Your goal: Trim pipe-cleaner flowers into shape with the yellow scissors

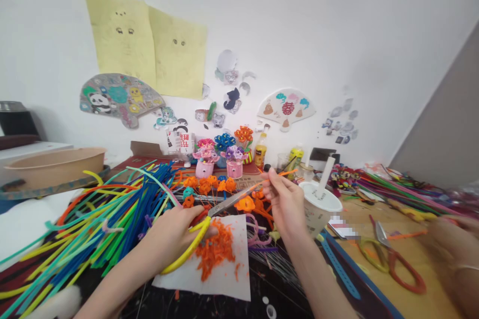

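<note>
My left hand point(183, 232) is closed around the yellow and red handles of a pair of scissors point(230, 203). The blades point up and right, their tips close to the fingers of my right hand. My right hand point(282, 199) pinches a thin orange pipe cleaner point(289, 173), whose end sticks out to the right. Below the scissors, orange fuzz clippings point(219, 249) are heaped on a white paper sheet point(239, 284). Orange pipe-cleaner flowers point(245, 204) with thin stems lie just behind the blades.
Bundled coloured pipe cleaners point(127, 229) spread at left near a tan basin point(56, 164). A lidded cup with a straw point(320, 204) stands right of my right hand. Farther right are another pair of scissors point(406, 271) and another person's blurred hand point(449, 244). Pink flower pots point(234, 168) stand behind.
</note>
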Available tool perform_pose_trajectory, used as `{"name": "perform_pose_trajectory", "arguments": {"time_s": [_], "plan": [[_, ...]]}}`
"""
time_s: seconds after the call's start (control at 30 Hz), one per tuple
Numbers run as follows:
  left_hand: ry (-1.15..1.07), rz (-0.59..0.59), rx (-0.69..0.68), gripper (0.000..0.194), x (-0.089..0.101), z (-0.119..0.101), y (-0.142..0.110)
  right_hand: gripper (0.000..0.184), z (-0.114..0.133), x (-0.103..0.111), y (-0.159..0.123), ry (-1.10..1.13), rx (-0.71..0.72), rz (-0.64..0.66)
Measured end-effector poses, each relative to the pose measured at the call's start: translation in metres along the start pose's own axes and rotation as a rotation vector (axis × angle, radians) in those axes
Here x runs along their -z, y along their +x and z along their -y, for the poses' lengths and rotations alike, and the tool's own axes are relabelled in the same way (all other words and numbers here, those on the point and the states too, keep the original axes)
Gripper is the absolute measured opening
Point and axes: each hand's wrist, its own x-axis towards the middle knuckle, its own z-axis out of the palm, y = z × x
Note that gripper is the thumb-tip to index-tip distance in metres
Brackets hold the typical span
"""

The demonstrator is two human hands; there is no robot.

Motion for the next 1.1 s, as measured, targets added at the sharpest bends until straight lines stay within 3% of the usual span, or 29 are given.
{"name": "perform_pose_trajectory", "arguments": {"time_s": [0.57,0.87,1.1], "plan": [[-0.145,0.077,-0.048,0.041,-0.002,0.0,0.0,0.025,-0.005,0.003,0.005,0.074,-0.066,-0.021],[-0.199,0.096,-0.003,0.04,-0.003,-0.001,0.002,0.026,-0.013,0.001,0.005,0.133,-0.123,-0.049],[-0.054,0.016,-0.011,0.028,0.001,0.007,0.0,0.029,-0.022,0.003,0.009,0.122,-0.114,-0.026]]}}
